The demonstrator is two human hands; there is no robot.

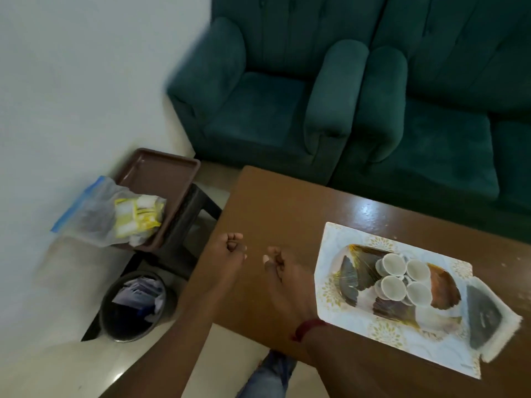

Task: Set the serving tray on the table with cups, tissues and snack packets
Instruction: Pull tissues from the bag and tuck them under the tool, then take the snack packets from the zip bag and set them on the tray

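- You are holding your left hand (pixel 234 248) and your right hand (pixel 280 268) side by side over the near-left part of the brown wooden table (pixel 275 202); both are loosely curled with fingers drawn in, and neither is gripping anything.
- The white rectangular serving tray with gold floral print (pixel 339 285) is sitting toward the table's near-right edge, its long axis running from the table's middle down toward the near-right corner.
- Four small white paper cups (pixel 402 278) are standing clustered at the tray's centre, ringed by dark foil snack packets (pixel 353 272); a pale wrapped tissue packet (pixel 485 320) is overhanging the tray's right end.
- The tray is lying to the right of both hands, so your right hand is the nearer one; its short left edge is just beside that wrist.
- Off the table's left edge, a dark brown plastic tray (pixel 161 173) is resting on a dark stool (pixel 198 202) and carrying a clear zip bag of yellow-and-white sachets (pixel 138 216); your left hand is the nearer one to it.
- A dark round waste bin (pixel 135 307) is standing on the floor below the stool.
- Judged from this layout, the tray is looking largely set, and any further supply would be coming from the left side.
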